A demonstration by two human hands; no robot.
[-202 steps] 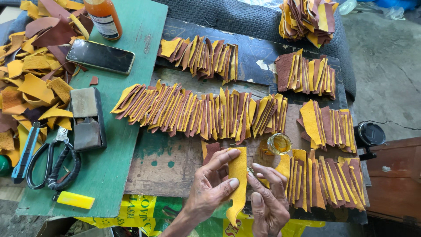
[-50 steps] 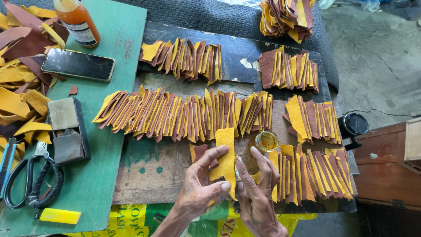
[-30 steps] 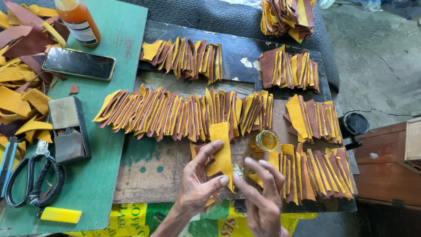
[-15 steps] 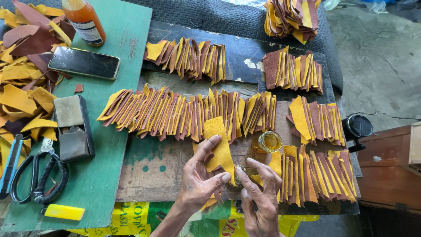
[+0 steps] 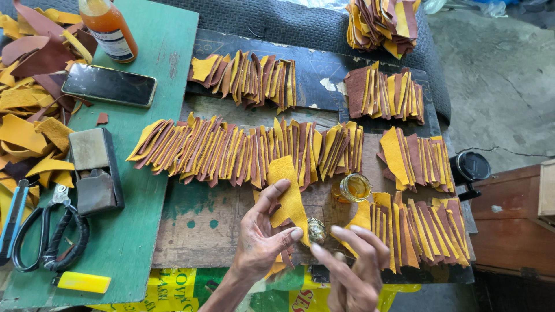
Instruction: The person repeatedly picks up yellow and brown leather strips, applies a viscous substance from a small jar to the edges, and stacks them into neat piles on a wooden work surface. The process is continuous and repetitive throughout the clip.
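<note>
My left hand pinches a yellow leather piece by its lower edge, above the worktop; my right hand hovers with fingers spread, holding nothing. I judge the piece light, limp and grippy, best held near an edge. Since 0.5 s ago it stands slightly more upright.

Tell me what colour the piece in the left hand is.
Mustard yellow piece, held by the left hand; head view.

yellow leather piece, green board
</note>
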